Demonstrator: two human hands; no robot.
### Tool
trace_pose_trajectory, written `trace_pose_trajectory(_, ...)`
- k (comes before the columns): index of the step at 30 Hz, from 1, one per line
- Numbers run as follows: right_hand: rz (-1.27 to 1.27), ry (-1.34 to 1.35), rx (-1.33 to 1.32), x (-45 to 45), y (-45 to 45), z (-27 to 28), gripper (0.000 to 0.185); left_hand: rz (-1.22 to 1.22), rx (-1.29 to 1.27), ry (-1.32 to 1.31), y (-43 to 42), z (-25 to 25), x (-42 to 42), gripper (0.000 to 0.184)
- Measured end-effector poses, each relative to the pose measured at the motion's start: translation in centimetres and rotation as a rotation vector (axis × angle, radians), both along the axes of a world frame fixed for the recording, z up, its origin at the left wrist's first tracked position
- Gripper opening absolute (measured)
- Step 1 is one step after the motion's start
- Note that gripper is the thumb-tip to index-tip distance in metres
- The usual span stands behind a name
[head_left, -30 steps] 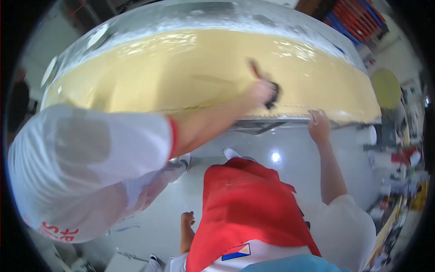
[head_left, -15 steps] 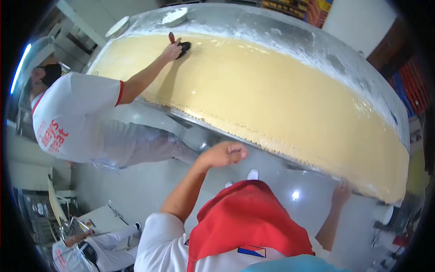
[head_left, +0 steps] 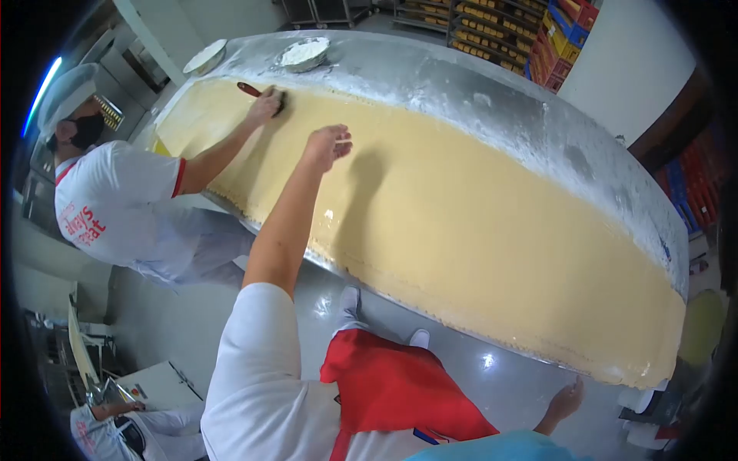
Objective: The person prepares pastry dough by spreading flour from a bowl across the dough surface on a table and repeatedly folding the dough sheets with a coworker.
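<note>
A broad, pale yellow sheet of dough (head_left: 461, 238) with a ragged near edge covers much of a long metal table. Above its left part, my left hand (head_left: 329, 146) is stretched out with the fingers loosely bent and apart, casting a shadow on the sheet. I see nothing clearly held in it. My right hand (head_left: 566, 399) hangs low beside the table's near edge at the right, fingers loosely extended and empty. To my left, a co-worker's hand (head_left: 265, 106) grips a brush (head_left: 250, 90) with a red-brown handle and dark bristles against the dough.
Two bowls of white powder, a nearer bowl (head_left: 304, 54) and a farther bowl (head_left: 205, 58), stand at the table's far left. White powder dusts the metal table (head_left: 492, 92). The co-worker (head_left: 115, 200) stands close on my left. Loaded racks (head_left: 492, 34) and stacked crates (head_left: 565, 42) are behind.
My left hand has reached forward from the near edge to over the dough. My right hand has come away from the table edge. The co-worker's brush has shifted left.
</note>
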State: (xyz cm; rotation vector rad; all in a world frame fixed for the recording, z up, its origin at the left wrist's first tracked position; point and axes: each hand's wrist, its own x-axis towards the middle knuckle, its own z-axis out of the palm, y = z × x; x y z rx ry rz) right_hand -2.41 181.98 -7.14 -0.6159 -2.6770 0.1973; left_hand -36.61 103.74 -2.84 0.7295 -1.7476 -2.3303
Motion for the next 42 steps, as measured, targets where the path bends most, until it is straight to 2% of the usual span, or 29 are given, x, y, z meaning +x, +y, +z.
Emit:
trace_pose_trajectory(2, -0.175, -0.064, -0.042, 0.4, -2.0, 0.1, 0.037, 0.009, 0.019, -0.002, -3.8, -0.6, -5.7, 0.028)
trace_pose_trajectory(4, -0.193, -0.113, 0.068, 1.3, -5.3, 0.0, 0.036, 0.025, -0.009, 0.036, -6.0, 0.0, -10.6, 0.020)
trace_pose_trajectory(8, -0.312, -0.275, 0.117, 2.4, -15.2, 0.7, 0.036, -0.011, 0.053, 0.085, -11.8, -1.7, -20.6, 0.026)
trace_pose_trajectory(10, -0.351, -0.373, 0.161, 3.3, -19.4, 2.0, 0.037, 0.097, 0.143, 0.169, -16.3, -4.1, -25.4, 0.029)
trace_pose_trajectory(12, -0.527, -0.416, 0.059, 4.2, -24.0, 2.9, 0.038, 0.218, 0.272, 0.143, -21.2, -5.4, -29.1, 0.032)
trace_pose_trajectory(13, -0.525, -0.392, 0.049, 5.8, -24.6, 2.9, 0.038, 0.318, 0.247, 0.208, -23.3, -6.2, -30.5, 0.027)
trace_pose_trajectory(15, -0.487, -0.444, 0.178, 7.9, -26.3, 4.8, 0.038, 0.431, 0.271, 0.288, -28.1, -7.7, -33.3, 0.039)
trace_pose_trajectory(16, -0.585, -0.514, 0.133, 8.8, -26.9, 5.8, 0.040, 0.402, 0.132, 0.283, -30.3, -8.2, -35.0, 0.047)
trace_pose_trajectory(17, -0.470, -0.476, 0.216, 11.6, -25.9, 5.5, 0.043, 0.267, -0.292, 0.200, -32.6, -8.7, -34.7, 0.054)
trace_pose_trajectory(18, -0.454, -0.464, 0.158, 13.1, -25.9, 5.7, 0.043, 0.115, -0.918, 0.052, -33.9, -8.9, -34.7, 0.063)
trace_pose_trajectory(19, -0.563, -0.385, 0.175, 15.3, -26.5, 4.9, 0.040, 0.015, -1.220, -0.023, -34.3, -8.7, -35.1, 0.071)
trace_pose_trajectory(20, -0.542, -0.566, 0.384, 18.6, -25.5, 3.9, 0.038, -0.043, -1.390, -0.078, -35.0, -8.4, -35.6, 0.079)
trace_pose_trajectory(22, -0.720, -0.459, 0.179, 17.0, -28.8, 6.8, 0.037, -0.070, -1.571, -0.210, -37.4, -8.8, -36.9, 0.096)
trace_pose_trajectory(23, -0.725, -0.477, 0.196, 16.7, -30.0, 7.7, 0.037, -0.072, -1.601, -0.286, -38.7, -8.8, -37.1, 0.104)
trace_pose_trajectory(26, -0.873, -0.474, 0.105, 16.3, -32.3, 9.1, 0.037, -0.073, -1.669, -0.370, -41.3, -11.2, -40.1, 0.104)
trace_pose_trajectory(29, -0.944, -0.520, 0.061, 18.4, -32.2, 8.5, 0.036, -0.135, -1.784, -0.466, -38.5, -10.9, -39.8, 0.100)
trace_pose_trajectory(31, -0.973, -0.602, 0.040, 21.2, -31.4, 7.3, 0.038, -0.169, -1.762, -0.615, -35.9, -10.0, -38.4, 0.088)
trace_pose_trajectory(32, -0.985, -0.648, 0.016, 23.1, -32.0, 6.3, 0.039, -0.209, -1.836, -0.622, -35.9, -10.9, -38.7, 0.088)
trace_pose_trajectory(33, -0.999, -0.703, -0.033, 24.7, -32.9, 5.5, 0.039, -0.169, -1.908, -0.438, -36.9, -11.8, -39.2, 0.081)
trace_pose_trajectory(34, -1.020, -0.643, -0.059, 27.1, -34.3, 5.4, 0.041, -0.131, -1.983, -0.257, -37.5, -12.3, -39.2, 0.074)
trace_pose_trajectory(38, -1.149, -0.591, -0.211, 37.5, -35.4, 3.3, 0.048, -0.155, -1.779, -0.311, -24.7, -4.1, -26.6, 0.063)
trace_pose_trajectory(40, -1.148, -0.595, -0.220, 44.1, -34.7, 1.0, 0.049, -0.127, -2.091, -0.272, -15.9, 1.2, -18.8, 0.059)
trace_pose_trajectory(41, -1.157, -0.606, -0.212, 46.2, -34.4, 0.4, 0.051, -0.167, -1.980, -0.115, -15.1, 2.1, -17.2, 0.056)
trace_pose_trajectory(42, -1.139, -0.592, -0.231, 45.7, -33.8, 0.9, 0.051, -0.250, -1.734, 0.009, -14.3, 3.5, -15.3, 0.054)
